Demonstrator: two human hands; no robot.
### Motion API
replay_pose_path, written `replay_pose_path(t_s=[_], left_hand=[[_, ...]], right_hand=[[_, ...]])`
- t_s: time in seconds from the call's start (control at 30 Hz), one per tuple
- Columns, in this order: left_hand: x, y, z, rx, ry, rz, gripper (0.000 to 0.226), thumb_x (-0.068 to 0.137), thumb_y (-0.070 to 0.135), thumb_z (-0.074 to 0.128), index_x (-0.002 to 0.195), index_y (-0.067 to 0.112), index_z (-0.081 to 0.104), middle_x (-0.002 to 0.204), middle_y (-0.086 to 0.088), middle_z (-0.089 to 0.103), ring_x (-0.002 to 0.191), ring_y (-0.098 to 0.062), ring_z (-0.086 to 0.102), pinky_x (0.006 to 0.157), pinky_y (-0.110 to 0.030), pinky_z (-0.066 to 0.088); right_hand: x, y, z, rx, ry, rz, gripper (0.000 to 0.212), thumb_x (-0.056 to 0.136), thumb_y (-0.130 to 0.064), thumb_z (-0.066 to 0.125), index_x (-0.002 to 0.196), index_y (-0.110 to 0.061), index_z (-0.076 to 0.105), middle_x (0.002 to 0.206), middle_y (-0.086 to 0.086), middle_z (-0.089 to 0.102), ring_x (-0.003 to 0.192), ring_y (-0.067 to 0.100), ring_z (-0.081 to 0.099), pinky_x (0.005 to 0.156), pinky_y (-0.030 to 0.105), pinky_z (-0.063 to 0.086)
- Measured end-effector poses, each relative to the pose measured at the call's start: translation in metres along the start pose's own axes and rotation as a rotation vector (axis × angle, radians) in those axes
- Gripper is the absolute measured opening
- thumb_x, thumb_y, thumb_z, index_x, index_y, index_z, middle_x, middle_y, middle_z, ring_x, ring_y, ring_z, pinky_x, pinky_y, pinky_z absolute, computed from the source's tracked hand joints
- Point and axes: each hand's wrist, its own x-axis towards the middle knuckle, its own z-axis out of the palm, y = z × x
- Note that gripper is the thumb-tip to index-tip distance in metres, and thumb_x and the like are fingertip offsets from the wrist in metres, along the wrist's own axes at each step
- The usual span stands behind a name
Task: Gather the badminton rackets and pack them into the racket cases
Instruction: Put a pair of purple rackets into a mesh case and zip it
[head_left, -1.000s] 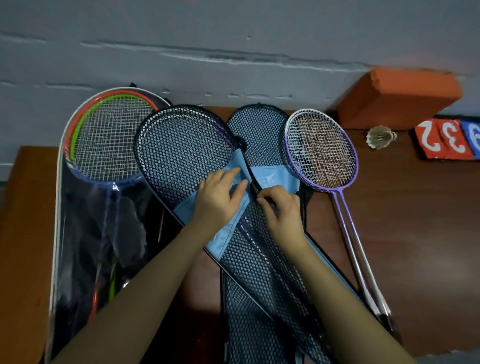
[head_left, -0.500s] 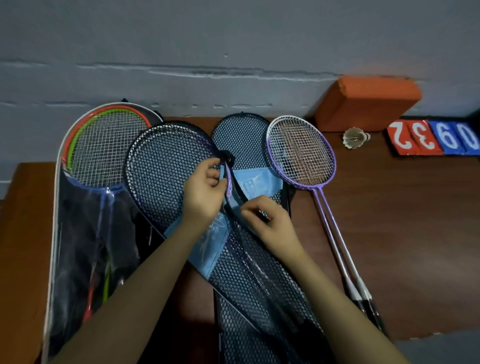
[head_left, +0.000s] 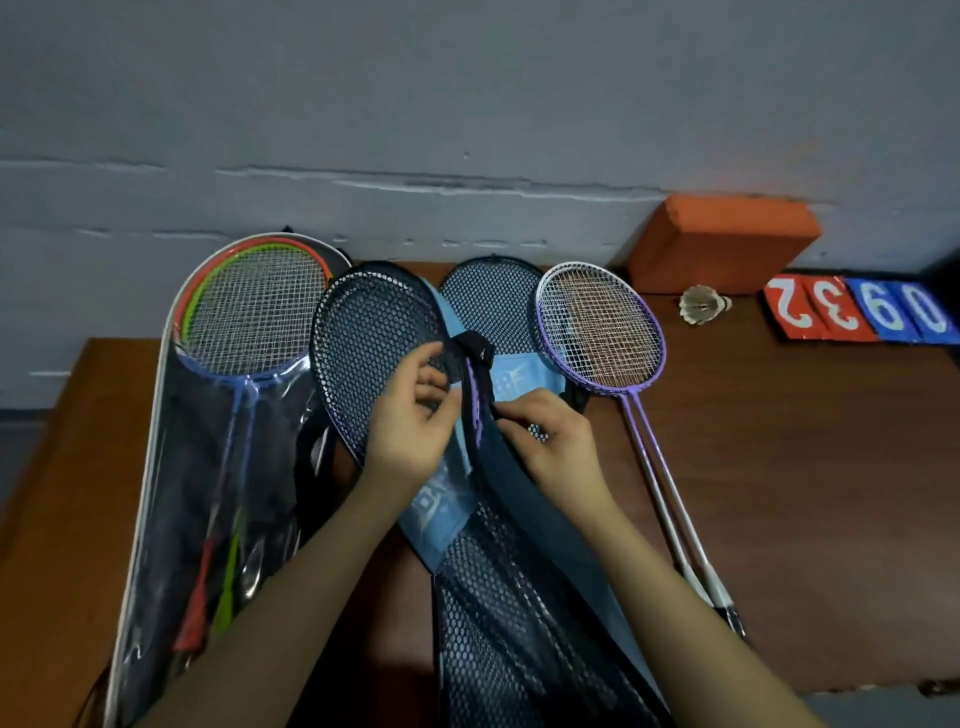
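A black mesh racket case (head_left: 371, 332) with a light blue panel lies across the middle of the wooden table, a purple racket frame showing at its edge. My left hand (head_left: 410, 421) pinches the case's mesh and black edge strap near the head. My right hand (head_left: 553, 441) grips the case's dark edge just right of it. A second mesh case (head_left: 493, 301) lies underneath. Two purple rackets (head_left: 600, 327) lie stacked, loose, to the right. A clear plastic case (head_left: 208, 493) at left holds orange, green and blue rackets (head_left: 254, 306).
An orange foam block (head_left: 722, 244) leans on the grey wall at back right. A feather shuttlecock (head_left: 702, 305) and red and blue score number cards (head_left: 857, 312) lie beside it. The wooden table (head_left: 805, 467) ends at the right front edge.
My left hand has lifted the case's edge and strap upward near the head, and my right hand has shifted along the dark edge. The view has tilted down and pulled back a little.
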Motion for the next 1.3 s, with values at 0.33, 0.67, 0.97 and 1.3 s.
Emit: replay_pose_path(t_s=[0.33, 0.67, 0.97, 1.3], left_hand=[[0.040, 0.000, -0.034, 0.728, -0.153, 0.560, 0.035, 0.088, 0.028, 0.041, 0.118, 0.024, 0.059, 0.138, 0.003, 0.048, 0.138, -0.019, 0.024, 0.104, -0.045, 0.013], [0.056, 0.004, -0.033, 0.516, -0.240, 0.623, 0.027, 0.081, 0.036, 0.058, 0.094, 0.017, 0.073, 0.104, 0.002, 0.070, 0.117, -0.017, 0.054, 0.105, -0.045, 0.029], [0.032, 0.008, -0.023, 0.256, -0.200, 0.608, 0.016, 0.077, 0.010, 0.070, 0.092, 0.006, 0.072, 0.098, 0.004, 0.066, 0.116, -0.020, 0.055, 0.102, -0.035, 0.042], [0.028, 0.011, -0.030, 0.325, -0.238, 0.703, 0.021, 0.083, 0.023, 0.063, 0.096, 0.010, 0.071, 0.093, -0.002, 0.069, 0.099, -0.021, 0.057, 0.091, -0.028, 0.044]], right_hand=[[-0.009, -0.011, -0.021, 0.075, -0.112, 0.013, 0.016, 0.079, -0.003, 0.067, 0.094, -0.004, 0.073, 0.083, 0.005, 0.066, 0.080, 0.007, 0.061, 0.077, 0.016, 0.046], [-0.011, -0.015, -0.022, 0.166, -0.076, 0.178, 0.026, 0.081, -0.004, 0.069, 0.106, -0.012, 0.068, 0.090, 0.002, 0.068, 0.084, 0.013, 0.063, 0.081, 0.021, 0.048], [0.013, -0.026, -0.015, 0.146, -0.020, 0.127, 0.020, 0.085, -0.012, 0.065, 0.105, -0.012, 0.068, 0.106, -0.002, 0.068, 0.098, 0.009, 0.060, 0.088, 0.018, 0.043], [0.033, -0.018, -0.020, 0.356, -0.183, 0.171, 0.012, 0.087, -0.008, 0.061, 0.087, -0.016, 0.070, 0.084, -0.002, 0.068, 0.081, 0.010, 0.063, 0.077, 0.022, 0.049]])
